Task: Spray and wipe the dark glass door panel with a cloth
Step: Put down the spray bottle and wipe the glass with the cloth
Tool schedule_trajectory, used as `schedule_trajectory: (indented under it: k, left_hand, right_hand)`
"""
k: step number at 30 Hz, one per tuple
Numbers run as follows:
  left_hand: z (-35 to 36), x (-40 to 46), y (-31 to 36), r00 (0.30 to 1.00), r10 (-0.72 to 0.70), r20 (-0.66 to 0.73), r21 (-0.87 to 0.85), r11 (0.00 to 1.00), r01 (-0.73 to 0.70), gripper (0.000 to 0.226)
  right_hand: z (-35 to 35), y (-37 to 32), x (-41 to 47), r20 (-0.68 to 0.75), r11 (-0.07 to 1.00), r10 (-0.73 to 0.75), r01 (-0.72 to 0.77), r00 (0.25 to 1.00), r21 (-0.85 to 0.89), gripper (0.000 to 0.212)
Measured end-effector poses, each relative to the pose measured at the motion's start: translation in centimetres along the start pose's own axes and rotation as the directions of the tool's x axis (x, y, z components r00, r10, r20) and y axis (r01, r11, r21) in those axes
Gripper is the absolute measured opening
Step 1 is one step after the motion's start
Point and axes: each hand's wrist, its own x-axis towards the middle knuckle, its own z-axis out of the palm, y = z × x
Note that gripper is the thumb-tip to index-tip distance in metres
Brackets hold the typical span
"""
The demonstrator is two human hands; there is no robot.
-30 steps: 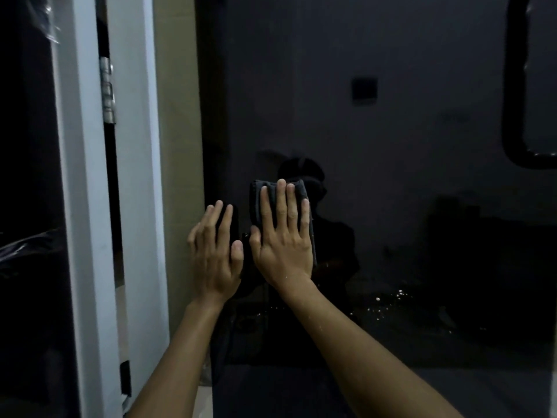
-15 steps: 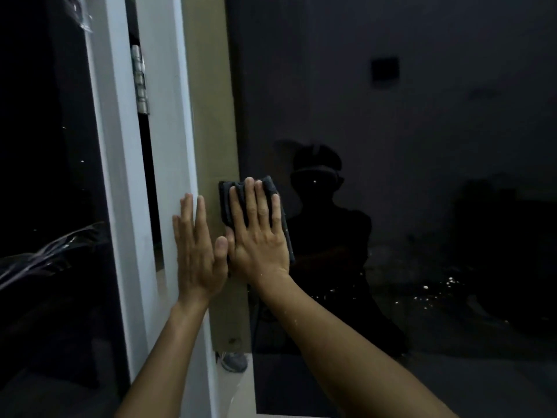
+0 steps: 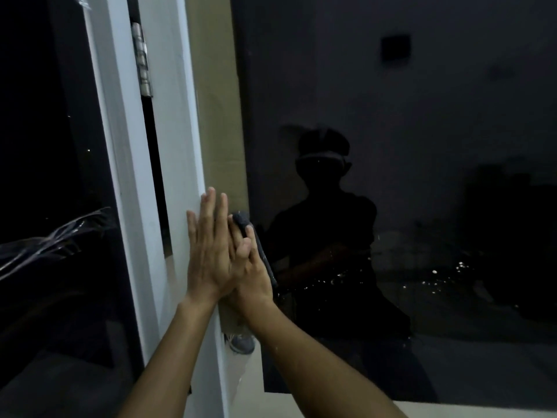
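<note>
The dark glass door panel [image 3: 407, 131] fills the right of the view and mirrors my silhouette. My right hand [image 3: 254, 276] presses a dark grey folded cloth [image 3: 242, 220] flat against the panel's left edge. Only the cloth's top and right side show past the fingers. My left hand [image 3: 208, 251] lies flat with fingers together on the white door frame [image 3: 168, 164], overlapping my right hand and hiding most of its fingers. Fine droplets [image 3: 434, 271] speckle the glass low on the right.
A tan wall strip [image 3: 215, 101] runs between the white frame and the glass. A metal hinge [image 3: 141, 58] sits high on the frame. A dark window pane [image 3: 45, 146] with crinkled plastic film [image 3: 51, 239] is on the left. A pale ledge [image 3: 452, 410] runs below the glass.
Both hands and the cloth have slid left across the glass to its left edge. My left hand has moved from the glass onto the white frame and now overlaps my right hand.
</note>
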Motion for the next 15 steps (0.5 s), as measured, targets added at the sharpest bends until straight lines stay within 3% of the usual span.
schedule_trajectory:
  k: [8, 12, 15]
  left_hand:
    - [1.0, -1.4, -1.0, 1.0, 0.003, 0.001, 0.049, 0.999, -0.003, 0.079]
    - [1.1, -1.4, -1.3, 1.0, 0.016, -0.019, 0.078, 0.997, -0.015, 0.077]
    - [2.0, -1.6, 0.1, 0.995, -0.066, -0.072, 0.108, 0.991, 0.074, 0.073]
  right_hand:
    - [0.2, 1.4, -3.3, 0.008, 0.987, -0.157, 0.158, 0.987, -0.042, 0.077]
    - [-0.1, 3.7, -4.5, -0.084, 0.997, -0.073, 0.075, 0.994, 0.02, 0.066]
    - [-0.7, 5.9, -5.4, -0.121, 0.999, 0.002, 0.003, 0.993, 0.045, 0.063]
